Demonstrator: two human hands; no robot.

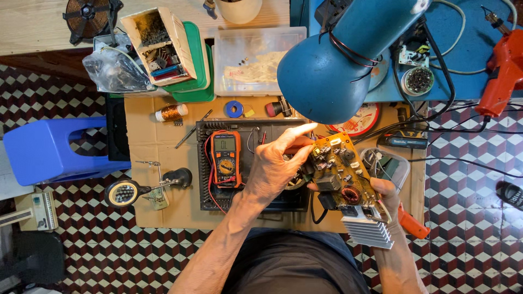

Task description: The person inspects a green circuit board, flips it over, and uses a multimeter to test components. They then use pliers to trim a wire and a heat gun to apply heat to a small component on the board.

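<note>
Circuit board held over the bench

Right hand (393,197) grips the board (342,171) from below by its heatsink (369,231); left hand (275,166) pinches the board's upper edge, fingers narrow. Beyond sit a multimeter (226,158) and a blue lamp (340,60).

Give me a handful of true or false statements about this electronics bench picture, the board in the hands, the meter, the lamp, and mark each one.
1. Both hands touch the tan circuit board with the silver finned heat sink. True: the left hand fingers its upper edge, the right hand supports it from below.
2. The orange and black digital multimeter is in the right hand. False: it lies on the black tray.
3. The blue metal desk lamp hangs above the board. True.
4. The red soldering gun lies at the left edge. False: it is at the right edge.
</note>
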